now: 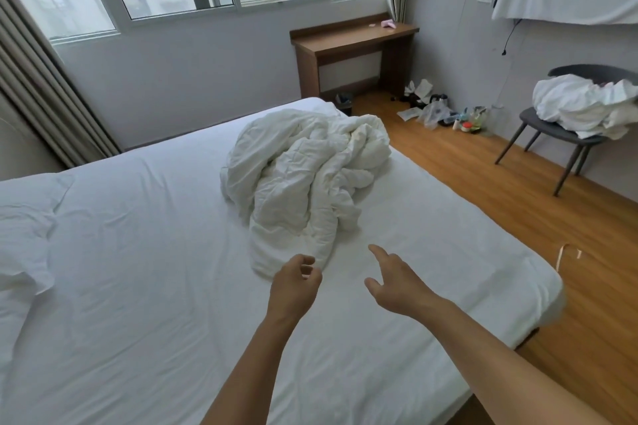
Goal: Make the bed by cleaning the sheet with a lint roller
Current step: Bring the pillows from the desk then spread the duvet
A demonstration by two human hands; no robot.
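You are reaching both arms out over the sheet (145, 286), your left hand (293, 281) with fingers loosely curled and your right hand (397, 281) spread, both holding nothing and hovering just short of the crumpled duvet (303, 176). You are probably clearing the duvet before rolling, so next comes gripping its near edge. I cannot tell where the lint roller is lying.

bare forearms, no sleeves visible

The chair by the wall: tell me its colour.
The chair is dark grey, seen in the head view; white bedding is piled on it.
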